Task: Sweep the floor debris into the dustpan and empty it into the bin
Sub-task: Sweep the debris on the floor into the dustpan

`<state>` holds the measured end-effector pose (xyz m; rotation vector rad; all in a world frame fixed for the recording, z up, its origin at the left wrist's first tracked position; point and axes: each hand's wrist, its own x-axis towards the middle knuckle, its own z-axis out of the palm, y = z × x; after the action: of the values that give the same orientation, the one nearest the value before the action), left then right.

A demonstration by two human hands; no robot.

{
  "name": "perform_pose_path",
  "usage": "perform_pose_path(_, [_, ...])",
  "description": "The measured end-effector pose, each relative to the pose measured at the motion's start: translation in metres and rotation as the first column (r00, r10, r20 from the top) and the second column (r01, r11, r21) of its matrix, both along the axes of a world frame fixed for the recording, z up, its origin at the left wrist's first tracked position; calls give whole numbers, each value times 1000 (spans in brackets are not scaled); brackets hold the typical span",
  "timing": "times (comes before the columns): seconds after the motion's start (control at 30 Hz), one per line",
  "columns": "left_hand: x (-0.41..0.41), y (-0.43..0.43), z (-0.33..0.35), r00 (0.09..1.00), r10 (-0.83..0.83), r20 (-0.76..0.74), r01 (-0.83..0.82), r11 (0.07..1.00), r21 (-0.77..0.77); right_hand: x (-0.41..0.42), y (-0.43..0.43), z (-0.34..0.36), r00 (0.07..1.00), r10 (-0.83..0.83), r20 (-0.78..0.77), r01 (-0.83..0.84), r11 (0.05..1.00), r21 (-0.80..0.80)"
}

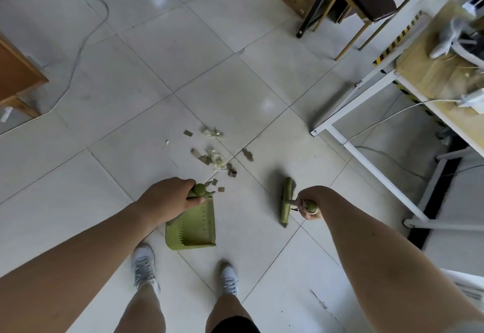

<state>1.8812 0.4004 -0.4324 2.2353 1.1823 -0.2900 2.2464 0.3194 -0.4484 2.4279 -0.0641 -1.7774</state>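
Head view looks down on a pale tiled floor [183, 52] with both bare arms reaching forward. Left hand [167, 199] is wrapped tight around the green knob at the top of the dustpan [192, 228] handle; the pan hangs just below that hand, in front of the left shoe [144, 264], and whether it touches the tiles cannot be told. Right hand [310, 205] is curled closed on the top of the broom [286, 201] handle, and the green broom head sits just left of that hand, turned edge-on, with its dark bristles low against the floor. Debris [214, 153], scraps of brown card and crumpled clear wrappers, lies scattered beyond both hands, nearer the left one, with the closest bits just past its knuckles. A white-framed desk [366, 154] stands well to the right of the right hand. Right shoe [229, 277] stands below, between the two arms.
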Motion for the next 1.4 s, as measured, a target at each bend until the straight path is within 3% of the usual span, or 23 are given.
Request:
perform_pose_path(0.33, [-90,61,15,997,-77,3,77,996,37,-120,49,33,970,-222,-97,231,968,96])
perform_pose_path(0.43, [-106,76,22,994,-110,7,110,993,39,-134,55,47,927,-340,-161,362,922,139])
perform_pose_path(0.63, [-130,101,29,994,-111,15,110,993,53,-142,46,69,903,-407,-137,424,896,134])
perform_pose_path(0.8, [-140,114,29,994,-106,-10,107,993,58,-134,34,59,920,-389,-47,392,913,117])
perform_pose_path(1.0, [-138,126,35,995,-96,-22,98,994,57,-145,55,34,976,-214,34,210,973,101])
perform_pose_path(1.17, [-119,134,40,996,-29,-82,36,996,87,-146,96,26,983,-184,24,179,973,147])
perform_pose_path(1.4, [-110,147,30,999,-13,-47,16,998,63,-160,183,31,998,-33,-59,46,973,228])
